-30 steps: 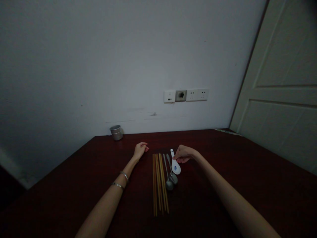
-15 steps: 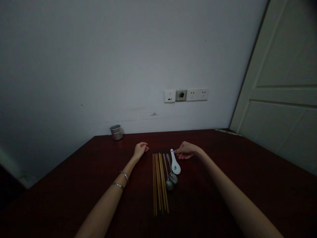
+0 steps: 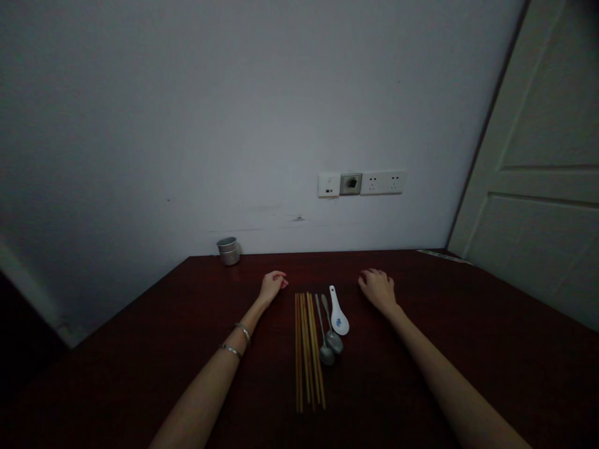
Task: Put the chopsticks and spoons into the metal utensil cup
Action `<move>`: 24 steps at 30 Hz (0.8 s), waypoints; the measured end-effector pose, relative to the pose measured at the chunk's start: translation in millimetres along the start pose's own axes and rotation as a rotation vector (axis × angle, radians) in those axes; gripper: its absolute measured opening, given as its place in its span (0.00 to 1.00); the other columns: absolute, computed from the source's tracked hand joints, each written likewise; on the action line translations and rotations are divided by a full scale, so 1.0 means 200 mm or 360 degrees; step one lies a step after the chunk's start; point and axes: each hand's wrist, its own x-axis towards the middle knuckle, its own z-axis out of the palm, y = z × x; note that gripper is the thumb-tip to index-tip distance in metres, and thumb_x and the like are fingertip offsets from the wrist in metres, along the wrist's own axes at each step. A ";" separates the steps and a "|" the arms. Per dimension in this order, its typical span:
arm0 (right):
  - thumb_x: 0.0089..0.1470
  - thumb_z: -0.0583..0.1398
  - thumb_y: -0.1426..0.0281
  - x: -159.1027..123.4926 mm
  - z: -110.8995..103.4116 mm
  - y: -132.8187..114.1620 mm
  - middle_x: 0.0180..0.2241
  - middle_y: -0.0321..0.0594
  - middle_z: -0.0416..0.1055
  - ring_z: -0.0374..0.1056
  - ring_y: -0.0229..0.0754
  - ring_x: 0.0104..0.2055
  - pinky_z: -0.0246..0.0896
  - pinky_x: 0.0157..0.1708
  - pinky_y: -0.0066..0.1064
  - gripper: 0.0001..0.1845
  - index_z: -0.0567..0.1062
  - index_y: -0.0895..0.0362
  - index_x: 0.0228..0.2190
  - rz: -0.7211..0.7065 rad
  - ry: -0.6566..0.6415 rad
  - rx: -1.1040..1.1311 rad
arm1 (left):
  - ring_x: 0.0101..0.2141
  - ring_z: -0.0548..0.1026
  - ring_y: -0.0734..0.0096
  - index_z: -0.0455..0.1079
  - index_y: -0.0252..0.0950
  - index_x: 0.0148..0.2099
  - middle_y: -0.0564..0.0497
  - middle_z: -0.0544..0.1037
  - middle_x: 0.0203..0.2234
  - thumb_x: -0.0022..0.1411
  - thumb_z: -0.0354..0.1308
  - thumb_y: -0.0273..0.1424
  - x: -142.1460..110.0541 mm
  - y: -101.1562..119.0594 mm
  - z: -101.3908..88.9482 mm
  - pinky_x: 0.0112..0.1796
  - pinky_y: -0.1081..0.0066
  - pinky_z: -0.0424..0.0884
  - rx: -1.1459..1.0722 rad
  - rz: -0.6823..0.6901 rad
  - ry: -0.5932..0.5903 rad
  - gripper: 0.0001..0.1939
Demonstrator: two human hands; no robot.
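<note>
My left hand [image 3: 274, 285] rests on the table with its fingers curled in and nothing visible in them. Just right of it, several wooden chopsticks [image 3: 306, 349] lie side by side, pointing away from me. Beside the chopsticks are two metal spoons, a longer-handled one [image 3: 327, 356] and another [image 3: 334, 342] whose bowl lies close against it. A white soup spoon [image 3: 339, 321] with a blue mark in its bowl lies to their right. My right hand [image 3: 378, 288] lies palm down on the table, fingers apart, clear of the white spoon and holding nothing.
A metal cup [image 3: 229, 251] stands at the back left of the dark red table [image 3: 393, 386], near the wall. Sockets and switches [image 3: 362, 183] are set in the wall behind. A pale panelled door [image 3: 538, 224] is on the right.
My right hand has let go of the white soup spoon's handle and moved right, flattening onto the table. The whole view has shifted slightly; my left hand stays put beside the chopsticks.
</note>
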 end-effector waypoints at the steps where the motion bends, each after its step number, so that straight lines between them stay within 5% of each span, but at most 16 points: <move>1: 0.54 0.48 0.64 -0.01 0.02 0.02 0.52 0.50 0.59 0.50 0.55 0.55 0.46 0.49 0.52 0.21 0.68 0.57 0.46 0.0020 -0.0005 -0.0057 | 0.17 0.69 0.79 0.66 0.31 0.29 0.52 0.72 0.15 0.47 0.46 0.18 0.00 0.00 0.00 0.21 0.79 0.64 -0.0001 0.0001 0.0006 0.09; 5: 0.54 0.46 0.61 -0.02 0.09 0.06 0.56 0.53 0.52 0.44 0.62 0.57 0.40 0.47 0.60 0.24 0.65 0.57 0.49 0.0130 -0.0091 -0.0140 | 0.17 0.69 0.79 0.66 0.30 0.30 0.51 0.72 0.15 0.48 0.47 0.19 -0.02 0.01 0.00 0.21 0.79 0.64 -0.0047 -0.0031 0.0016 0.09; 10: 0.54 0.44 0.61 0.00 0.11 0.07 0.53 0.52 0.57 0.47 0.62 0.56 0.39 0.46 0.61 0.25 0.65 0.56 0.49 0.0157 -0.0170 -0.0122 | 0.21 0.71 0.76 0.66 0.31 0.34 0.50 0.73 0.20 0.51 0.48 0.23 0.02 0.07 -0.07 0.22 0.77 0.67 -0.0253 -0.0030 0.0240 0.08; 16: 0.54 0.43 0.61 -0.01 0.11 0.07 0.52 0.53 0.58 0.48 0.61 0.55 0.40 0.46 0.61 0.25 0.65 0.56 0.49 0.0150 -0.0173 -0.0141 | 0.25 0.72 0.73 0.66 0.31 0.38 0.47 0.73 0.27 0.51 0.50 0.28 0.21 0.20 -0.38 0.24 0.73 0.68 -0.0078 0.0062 0.0763 0.10; 21: 0.54 0.43 0.61 0.00 0.12 0.07 0.51 0.52 0.58 0.49 0.62 0.55 0.42 0.46 0.60 0.25 0.65 0.56 0.49 0.0147 -0.0153 -0.0171 | 0.38 0.71 0.63 0.64 0.32 0.42 0.43 0.73 0.36 0.46 0.59 0.33 0.37 0.22 -0.68 0.39 0.66 0.66 0.0677 0.0153 0.1301 0.20; 24: 0.54 0.44 0.61 0.00 0.11 0.06 0.52 0.51 0.58 0.49 0.61 0.55 0.42 0.46 0.60 0.25 0.65 0.56 0.49 0.0157 -0.0166 -0.0185 | 0.45 0.67 0.56 0.60 0.29 0.45 0.37 0.69 0.42 0.43 0.62 0.38 0.42 0.18 -0.78 0.43 0.62 0.63 0.0868 0.0019 0.1423 0.29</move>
